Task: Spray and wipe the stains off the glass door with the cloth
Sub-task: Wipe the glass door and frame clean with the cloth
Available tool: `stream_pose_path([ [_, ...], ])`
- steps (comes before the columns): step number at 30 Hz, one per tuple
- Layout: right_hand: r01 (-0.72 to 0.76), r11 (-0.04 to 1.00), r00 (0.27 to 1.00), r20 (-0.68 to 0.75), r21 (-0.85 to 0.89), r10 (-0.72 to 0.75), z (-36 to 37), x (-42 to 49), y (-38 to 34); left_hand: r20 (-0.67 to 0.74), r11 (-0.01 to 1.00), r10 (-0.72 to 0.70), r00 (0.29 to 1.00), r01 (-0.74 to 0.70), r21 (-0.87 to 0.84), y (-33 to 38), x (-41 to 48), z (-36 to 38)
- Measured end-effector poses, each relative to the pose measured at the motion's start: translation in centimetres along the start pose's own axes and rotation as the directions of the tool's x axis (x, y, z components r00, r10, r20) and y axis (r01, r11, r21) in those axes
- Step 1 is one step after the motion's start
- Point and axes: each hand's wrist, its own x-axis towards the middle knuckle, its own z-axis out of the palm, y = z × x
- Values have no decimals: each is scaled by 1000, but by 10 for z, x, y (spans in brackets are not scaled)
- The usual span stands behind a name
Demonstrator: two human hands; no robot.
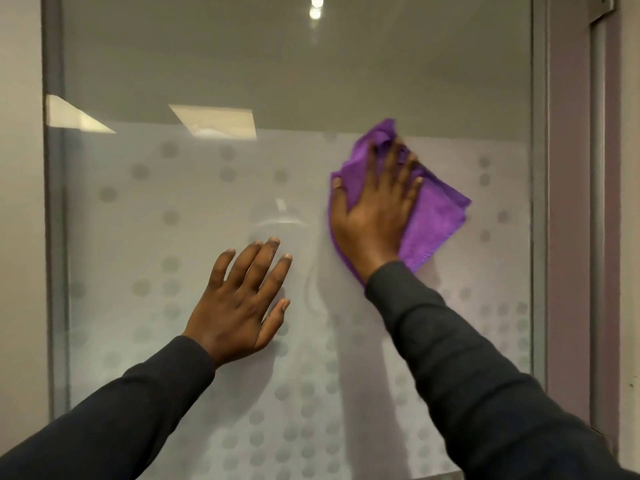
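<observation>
- The cloth (429, 223) lies flat on the glass door (277, 81), near its right edge.
- The right hand (375, 209) lies on the cloth.
- The left hand (242, 306) lies on the glass, left of and below the cloth.

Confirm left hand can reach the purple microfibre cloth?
Probably yes. The left hand lies flat on the frosted dotted glass door, holding nothing; only bare glass separates it from the purple microfibre cloth under the right hand.

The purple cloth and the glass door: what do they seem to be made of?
Purple cloth: likely microfibre; soft matte nap, stitched hem. Glass door: glass; the clear upper part mirrors ceiling lights, the lower part looks frosted with grey dots, perhaps a film. Door frame: probably grey metal, satin finish.
</observation>
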Motion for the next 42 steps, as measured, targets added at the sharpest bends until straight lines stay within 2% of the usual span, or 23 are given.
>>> stream_pose_path([
  [4, 316, 949, 942, 124, -20, -311, 1, -42, -8, 21, 999, 4, 1000, -3, -34, -2, 0, -6],
  [8, 571, 820, 785, 265, 39, -559, -3, -112, 38, 66, 997, 39, 997, -34, -76, -7, -9, -14],
  [10, 657, 747, 703, 275, 101, -655, -5, -131, 81, 75, 996, 58, 996, -52, -78, -17, -20, -19],
  [12, 676, 728, 675, 306, 108, -672, -14, -126, 120, 76, 996, 60, 995, -54, -69, -33, -33, -24],
  [13, 658, 747, 696, 304, 93, -651, -20, -115, 133, 78, 997, 53, 996, -48, -62, -43, -39, -26],
  [15, 535, 844, 813, 247, 40, -527, -29, -88, 140, 91, 999, 32, 995, -28, -47, -64, -49, -29],
  [17, 296, 955, 941, 175, -22, -288, -30, -59, 123, 105, 999, 7, 994, -3, -34, -83, -56, -31],
  [18, 158, 987, 979, 139, -41, -151, -29, -46, 107, 105, 1000, -7, 994, 10, -28, -91, -58, -32],
  [20, -75, 996, 994, 77, -43, 78, -21, -24, 67, 86, 999, -38, 996, 40, -19, -106, -61, -34],
  [22, -173, 984, 983, 54, -38, 175, -10, -15, 22, 57, 997, -75, 996, 76, -18, -121, -62, -35],
  [25, -76, 996, 996, 42, -45, 78, 5, -27, -37, 21, 989, -139, 990, 140, -37, -141, -63, -35],
  [27, 71, 997, 996, 63, -37, -69, 12, -54, -64, 19, 984, -174, 985, 174, -47, -153, -65, -35],
  [29, 248, 969, 961, 125, -4, -246, 17, -94, -80, 21, 982, -185, 983, 185, -45, -162, -70, -34],
  [33, 582, 808, 784, 201, 94, -588, 23, -175, -64, 21, 985, -170, 985, 170, -40, -172, -82, -30],
  [35, 672, 722, 697, 188, 163, -692, 22, -187, -38, 20, 985, -170, 985, 170, -40, -179, -89, -29],
  [37, 724, 671, 629, 243, 162, -738, 16, -175, -16, 12, 981, -189, 982, 189, -33, -190, -95, -29],
  [38, 717, 679, 634, 259, 158, -729, 14, -162, -8, 9, 979, -202, 979, 202, -30, -196, -97, -30],
  [39, 686, 714, 673, 249, 139, -696, 11, -146, -5, 6, 977, -209, 978, 210, -28, -202, -100, -30],
  [42, 481, 877, 860, 183, 24, -477, 7, -83, -18, -11, 977, -211, 977, 210, -43, -212, -106, -28],
])
